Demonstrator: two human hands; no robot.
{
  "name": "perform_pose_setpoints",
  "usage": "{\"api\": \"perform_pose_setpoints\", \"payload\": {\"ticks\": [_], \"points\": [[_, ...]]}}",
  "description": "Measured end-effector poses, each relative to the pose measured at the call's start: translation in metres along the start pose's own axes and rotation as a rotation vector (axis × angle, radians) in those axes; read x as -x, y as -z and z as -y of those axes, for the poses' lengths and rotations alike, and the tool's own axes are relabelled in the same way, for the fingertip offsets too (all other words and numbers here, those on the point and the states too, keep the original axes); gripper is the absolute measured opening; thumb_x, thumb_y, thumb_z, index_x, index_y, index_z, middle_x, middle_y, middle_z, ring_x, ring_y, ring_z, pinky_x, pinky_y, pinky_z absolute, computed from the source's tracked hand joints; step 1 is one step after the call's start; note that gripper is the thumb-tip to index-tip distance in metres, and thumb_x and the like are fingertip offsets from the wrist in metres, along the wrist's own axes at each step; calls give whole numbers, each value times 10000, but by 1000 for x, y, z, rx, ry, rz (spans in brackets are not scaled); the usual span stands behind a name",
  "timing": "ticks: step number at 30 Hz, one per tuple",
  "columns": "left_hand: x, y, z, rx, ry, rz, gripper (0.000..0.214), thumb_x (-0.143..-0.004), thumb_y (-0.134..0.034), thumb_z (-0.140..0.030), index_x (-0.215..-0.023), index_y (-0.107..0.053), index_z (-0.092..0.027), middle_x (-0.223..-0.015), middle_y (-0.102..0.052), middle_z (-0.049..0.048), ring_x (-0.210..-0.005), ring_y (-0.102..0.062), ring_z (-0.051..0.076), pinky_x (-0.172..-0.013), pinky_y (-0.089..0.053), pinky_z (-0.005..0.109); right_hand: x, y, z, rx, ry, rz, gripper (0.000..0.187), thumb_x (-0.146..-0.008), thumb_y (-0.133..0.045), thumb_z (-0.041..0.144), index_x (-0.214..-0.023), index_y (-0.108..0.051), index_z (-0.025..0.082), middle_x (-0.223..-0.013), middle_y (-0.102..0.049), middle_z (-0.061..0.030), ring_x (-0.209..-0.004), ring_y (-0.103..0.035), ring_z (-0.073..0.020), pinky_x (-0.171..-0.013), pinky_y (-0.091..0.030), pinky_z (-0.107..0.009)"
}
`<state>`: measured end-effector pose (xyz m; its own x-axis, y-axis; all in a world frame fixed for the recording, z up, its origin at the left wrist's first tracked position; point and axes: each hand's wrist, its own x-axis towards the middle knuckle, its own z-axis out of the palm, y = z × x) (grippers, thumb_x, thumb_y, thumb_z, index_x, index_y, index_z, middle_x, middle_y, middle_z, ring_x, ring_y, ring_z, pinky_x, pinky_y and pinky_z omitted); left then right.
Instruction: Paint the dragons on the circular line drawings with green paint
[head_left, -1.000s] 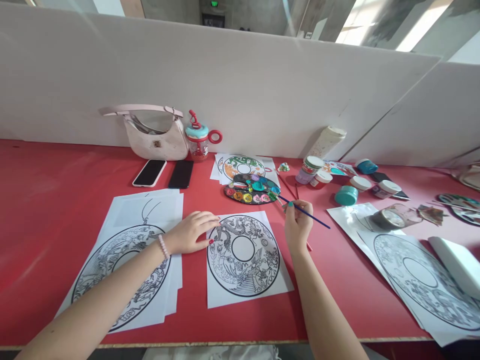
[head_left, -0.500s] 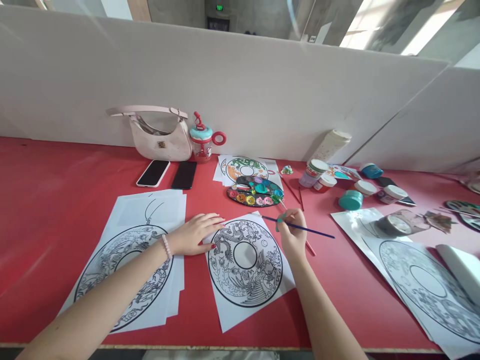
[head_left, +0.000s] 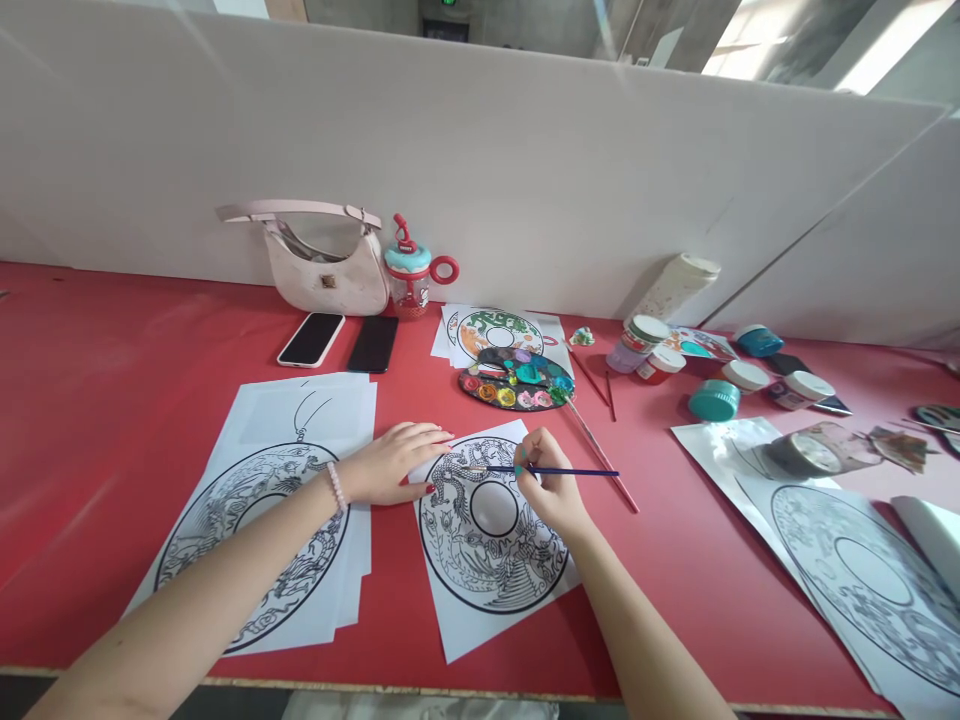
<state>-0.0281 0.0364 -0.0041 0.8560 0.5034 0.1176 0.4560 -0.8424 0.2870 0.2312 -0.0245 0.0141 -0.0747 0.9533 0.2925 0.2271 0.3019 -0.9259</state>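
Note:
Between the fingers of my right hand (head_left: 551, 487) is a thin blue paintbrush (head_left: 570, 471), held nearly level with its tip pointing left over the upper part of a line drawing (head_left: 487, 630). The drawing shows a dragon and a phoenix inside a ring. My left hand (head_left: 394, 463) lies flat with fingers stretched out, its fingertips on the left edge of this sheet. Beyond the drawing sits a black paint palette (head_left: 480, 392) with many colours in its wells. A second brush with a pink handle (head_left: 609, 464) leans from the palette onto the table.
More ring drawings (head_left: 352, 600) lie under my left forearm, others (head_left: 757, 500) at the right. Two phones (head_left: 311, 339), a pale handbag (head_left: 330, 283) and a lidded cup (head_left: 410, 290) stand along the back partition. Paint jars (head_left: 714, 401) and a water container (head_left: 806, 453) are on the right.
My right hand has moved left with the blue paintbrush, from near the palette to over the dragon drawing. My left hand stays in place. The view has shifted slightly.

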Motion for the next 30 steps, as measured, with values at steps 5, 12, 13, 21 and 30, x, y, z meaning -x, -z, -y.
{"api": "perform_pose_setpoints", "payload": {"ticks": [5,12,13,21,30], "points": [[0,0,0,-4,-1,2,571,-909,-513,-489,-1410,-372,-253,-1461,-405,48,-1346,-337,267,-1097,-281,431,0,2,0,105,21,33,134,-616,-415,118,-692,-392,225,-608,-397,45,-547,-366,-101,-504,-312,-233],[0,0,0,-8,-2,-1,547,-912,-512,-486,-1393,-395,-255,-1454,-413,46,-1342,-342,266,-1090,-293,437,1,1,-1,145,18,77,127,-606,-400,120,-686,-402,218,-609,-390,42,-555,-351,-102,-511,-296,-234],[0,0,0,-5,-3,-4,549,-913,-507,-494,-1394,-394,-256,-1452,-416,48,-1341,-343,267,-1089,-294,437,1,1,-1,150,16,83,120,-608,-399,123,-681,-398,218,-608,-386,42,-556,-347,-102,-512,-294,-234],[0,0,1,-12,1,4,552,-918,-483,-532,-1389,-399,-258,-1456,-412,40,-1344,-337,268,-1090,-294,435,1,3,-1,145,34,85,105,-601,-396,131,-658,-386,219,-595,-375,42,-550,-327,-103,-511,-276,-240],[0,-1,1,-17,16,10,555,-903,-519,-519,-1381,-412,-257,-1454,-417,37,-1342,-343,270,-1086,-298,436,0,1,1,118,21,103,121,-601,-390,133,-683,-379,221,-610,-364,43,-559,-333,-107,-520,-286,-244]]}}
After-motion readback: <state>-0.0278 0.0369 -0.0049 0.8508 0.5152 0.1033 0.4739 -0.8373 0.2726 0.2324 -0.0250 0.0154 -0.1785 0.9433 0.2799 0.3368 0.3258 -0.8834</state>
